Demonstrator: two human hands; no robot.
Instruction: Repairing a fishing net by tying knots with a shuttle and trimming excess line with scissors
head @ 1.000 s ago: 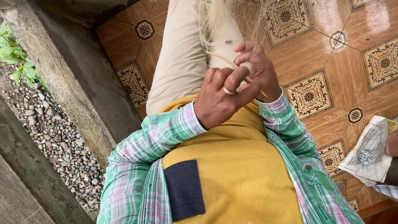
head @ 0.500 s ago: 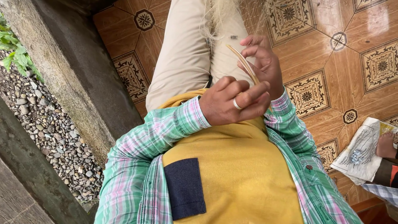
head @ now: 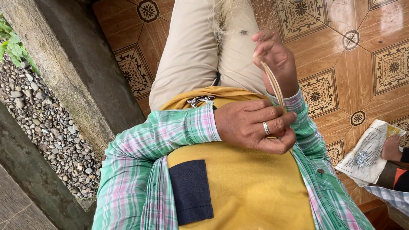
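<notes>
I look down at my own lap: yellow shirt, checked green-and-pink sleeves, beige trousers. My left hand (head: 255, 127), with a ring on one finger, rests against my belly and pinches the lower end of a thin tan strip (head: 275, 87), like a netting needle. The strip runs up to my right hand (head: 277, 59), whose fingers close around its upper end. Pale, fine netting (head: 232, 17) lies over my thighs just above the right hand and hangs toward it.
Brown patterned floor tiles (head: 383, 64) lie to the right. A concrete ledge (head: 72, 64) runs along the left, with gravel (head: 47, 123) and a green plant (head: 10, 47) beyond it. At the right edge another person's limb (head: 394, 149) rests on a newspaper (head: 366, 153).
My left hand has moved down from beside the right hand to my belly, drawing the tan strip out between the two hands. The right hand stayed up near the netting.
</notes>
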